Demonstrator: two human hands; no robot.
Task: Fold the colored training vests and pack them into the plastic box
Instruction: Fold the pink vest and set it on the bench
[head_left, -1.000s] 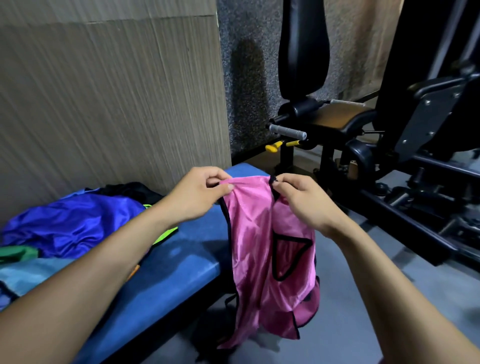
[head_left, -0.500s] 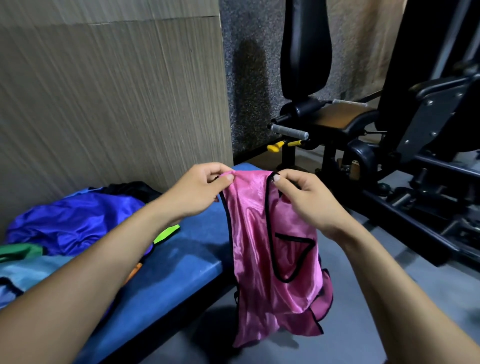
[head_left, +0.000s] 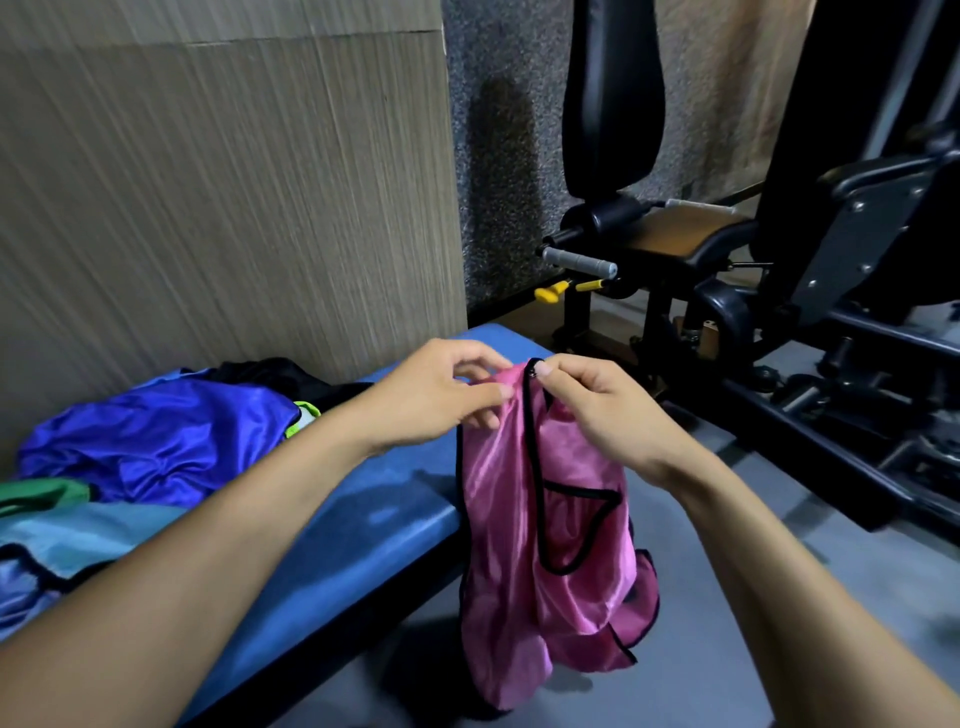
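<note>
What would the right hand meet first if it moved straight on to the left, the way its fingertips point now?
The left hand: the right hand points at it across the pink vest's top edge, and their fingertips nearly meet.

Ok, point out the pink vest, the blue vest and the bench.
pink vest (head_left: 498, 519): head view, on the hanging front panel.
blue vest (head_left: 156, 436): head view, on the middle of the crumpled heap.
bench (head_left: 395, 499): head view, on the bare blue pad near its edge.
</note>
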